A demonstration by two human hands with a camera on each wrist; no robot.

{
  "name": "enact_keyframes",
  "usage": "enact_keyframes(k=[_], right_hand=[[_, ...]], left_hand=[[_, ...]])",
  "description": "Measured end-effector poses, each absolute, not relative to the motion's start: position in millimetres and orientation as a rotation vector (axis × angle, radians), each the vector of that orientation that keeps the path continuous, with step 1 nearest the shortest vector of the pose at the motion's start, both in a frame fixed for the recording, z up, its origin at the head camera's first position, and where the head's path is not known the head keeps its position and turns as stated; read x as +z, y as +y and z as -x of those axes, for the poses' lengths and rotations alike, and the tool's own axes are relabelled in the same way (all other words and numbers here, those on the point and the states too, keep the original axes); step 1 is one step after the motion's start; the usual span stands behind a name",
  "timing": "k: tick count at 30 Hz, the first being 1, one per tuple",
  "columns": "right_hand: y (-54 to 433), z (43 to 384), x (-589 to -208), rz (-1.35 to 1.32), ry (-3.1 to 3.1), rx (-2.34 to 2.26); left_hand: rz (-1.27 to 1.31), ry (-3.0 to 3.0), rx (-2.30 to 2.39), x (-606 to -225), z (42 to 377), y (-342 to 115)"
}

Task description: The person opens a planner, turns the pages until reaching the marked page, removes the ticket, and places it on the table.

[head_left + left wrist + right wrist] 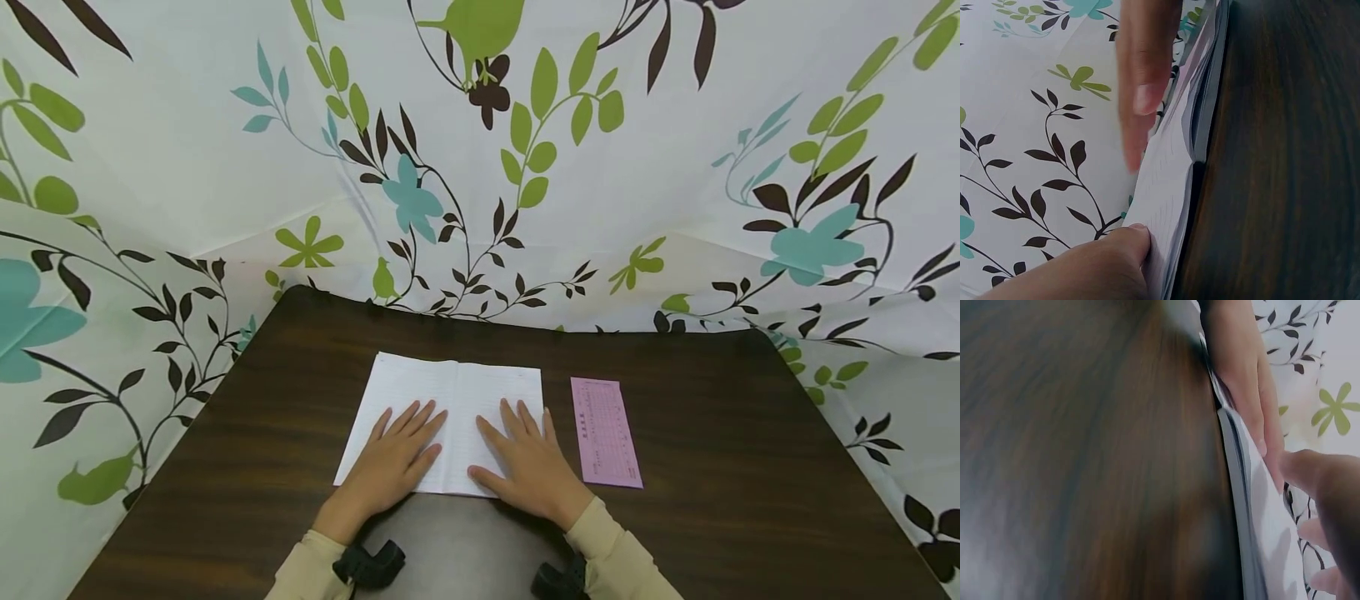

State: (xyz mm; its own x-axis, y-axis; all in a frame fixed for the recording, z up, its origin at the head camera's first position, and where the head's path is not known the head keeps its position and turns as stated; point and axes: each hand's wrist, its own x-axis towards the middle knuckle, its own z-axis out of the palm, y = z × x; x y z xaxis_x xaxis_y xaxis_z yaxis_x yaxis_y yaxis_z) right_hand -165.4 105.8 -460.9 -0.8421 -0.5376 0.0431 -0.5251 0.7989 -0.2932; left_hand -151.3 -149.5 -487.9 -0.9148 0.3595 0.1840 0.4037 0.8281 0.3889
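Note:
An open notebook [408, 379] with lined white pages lies on the dark wooden table. My left hand [397, 454] is spread over its left page, fingers straight. Over the right page my right hand [525, 458] is spread the same way, thumb toward the centre fold. In the left wrist view, the left thumb [1132, 240] touches the page by the notebook's near edge. The right wrist view shows the right hand [1329, 494] just above the paper; whether it touches is hard to tell. Neither hand holds anything.
A pink printed slip [607, 433] lies flat to the right of the notebook. The dark table [735, 467] extends to both sides. Behind it hangs a white cloth [645, 167] with leaf and bird patterns. Black wrist bands [371, 564] sit at the sleeve cuffs.

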Motion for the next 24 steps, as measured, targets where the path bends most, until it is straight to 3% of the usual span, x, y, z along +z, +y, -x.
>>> enact_keyframes(k=[7, 15, 18, 24], right_hand=[[90.6, 162.3, -460.2, 0.998, 2.880, -0.484], [102.9, 160.7, -465.0, 0.939, 2.904, -0.494], [111.6, 158.9, -467.7, 0.889, 2.927, -0.529], [119.1, 155.6, -475.5, 0.885, 2.993, -0.583]], left_hand=[[0.618, -2.896, -0.678, -488.0, 150.5, -150.9], [0.594, -2.942, -0.641, -483.8, 153.2, -149.8], [0.468, -2.997, -0.649, -476.9, 150.6, -151.0], [-0.017, -3.029, -0.708, -455.3, 143.5, -158.5]])
